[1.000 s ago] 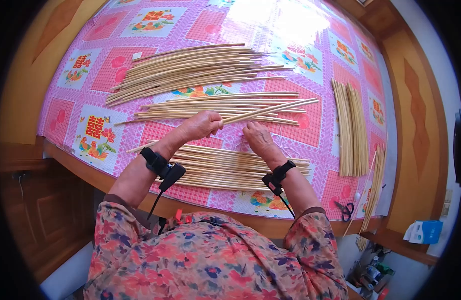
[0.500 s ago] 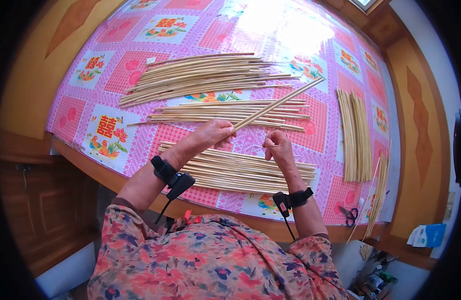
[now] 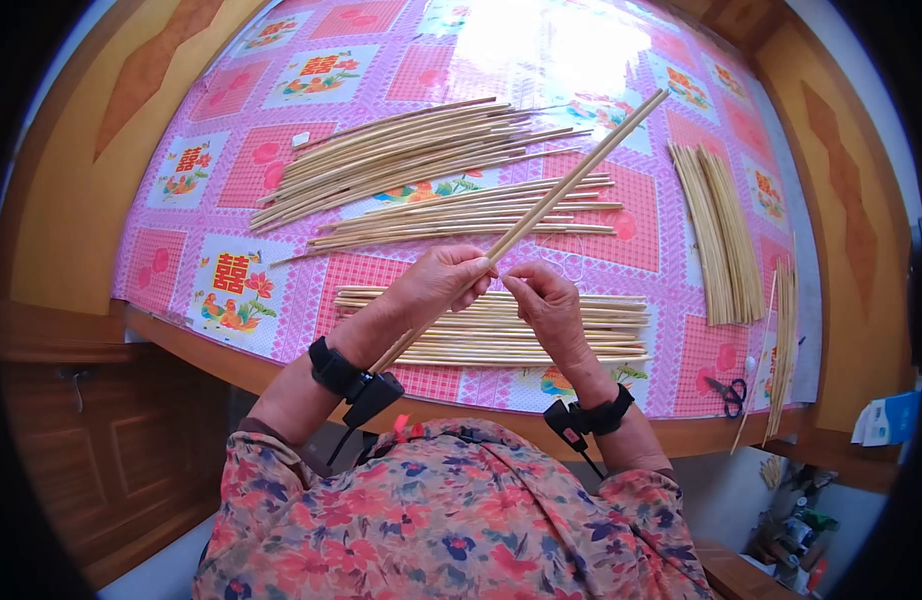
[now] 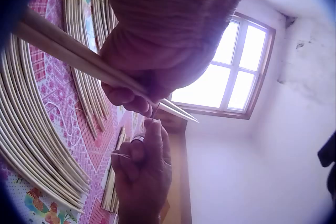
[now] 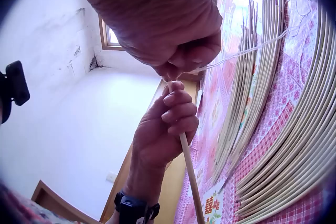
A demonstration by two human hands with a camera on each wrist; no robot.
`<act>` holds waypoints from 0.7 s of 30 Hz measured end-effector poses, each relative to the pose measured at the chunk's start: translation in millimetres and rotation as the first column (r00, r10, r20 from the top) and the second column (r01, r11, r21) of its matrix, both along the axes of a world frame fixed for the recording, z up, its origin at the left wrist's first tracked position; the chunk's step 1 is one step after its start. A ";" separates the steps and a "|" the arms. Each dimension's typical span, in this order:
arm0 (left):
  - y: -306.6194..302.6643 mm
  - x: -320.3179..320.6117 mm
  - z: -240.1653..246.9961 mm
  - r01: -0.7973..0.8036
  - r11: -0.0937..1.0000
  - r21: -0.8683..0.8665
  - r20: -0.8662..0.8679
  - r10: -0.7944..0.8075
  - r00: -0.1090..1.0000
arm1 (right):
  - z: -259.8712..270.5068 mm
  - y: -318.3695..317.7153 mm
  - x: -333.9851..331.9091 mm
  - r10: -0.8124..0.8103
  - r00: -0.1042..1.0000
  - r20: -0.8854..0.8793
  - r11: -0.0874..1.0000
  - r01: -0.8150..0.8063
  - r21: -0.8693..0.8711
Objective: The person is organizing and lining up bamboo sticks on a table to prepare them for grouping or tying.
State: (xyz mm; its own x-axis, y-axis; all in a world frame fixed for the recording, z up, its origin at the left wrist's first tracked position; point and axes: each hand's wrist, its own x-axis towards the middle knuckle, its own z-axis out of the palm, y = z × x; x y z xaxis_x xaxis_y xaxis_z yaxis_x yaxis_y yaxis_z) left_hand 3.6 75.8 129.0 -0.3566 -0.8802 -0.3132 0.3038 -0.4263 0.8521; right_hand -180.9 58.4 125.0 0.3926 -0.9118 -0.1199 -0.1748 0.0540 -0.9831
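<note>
My left hand [image 3: 443,282] grips a pair of long, pale, straw-coloured sticks [image 3: 581,178], their far ends pointing up and to the far right. Close against its fingertips, my right hand [image 3: 549,308] has thumb and forefinger pinched together. A thin white string [image 5: 239,54] runs from the right hand's fingers back toward the table. In the left wrist view, the right hand wears a ring [image 4: 138,138] and the two hands' fingertips meet beside the sticks. Below both hands lies a row of similar sticks [image 3: 521,335], side by side on the patterned tablecloth [image 3: 299,285].
Two looser groups of sticks lie farther back, a large spread [image 3: 381,160] and a smaller one [image 3: 451,212]. At the right are a tidy bundle [image 3: 716,235], a thinner bunch [image 3: 784,340] near the table edge, and dark-handled scissors [image 3: 731,397].
The left hand has swung the sticks from lying low toward the right to a steeper slant. My right hand has risen from the string on the table and come to the left hand's fingertips.
</note>
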 end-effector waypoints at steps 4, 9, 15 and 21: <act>11.1 0.4 1.8 -0.024 1.000 0.010 -0.013 0.024 1.000 | 10.0 9.2 1.0 0.063 0.996 -0.070 0.988 -0.072 -0.134; 19.7 -3.7 8.0 -0.086 0.995 0.044 0.002 0.086 0.996 | 18.9 13.9 -8.7 0.147 0.986 -0.078 0.979 -0.156 -0.130; 21.8 -12.8 13.8 -0.097 0.992 0.079 0.004 0.097 0.995 | 21.4 15.7 -17.5 0.159 0.986 -0.056 0.976 -0.166 -0.142; 19.9 -24.1 15.6 -0.089 0.990 0.108 -0.013 0.091 0.996 | 17.8 12.4 -28.0 0.173 0.984 0.047 0.984 -0.170 -0.058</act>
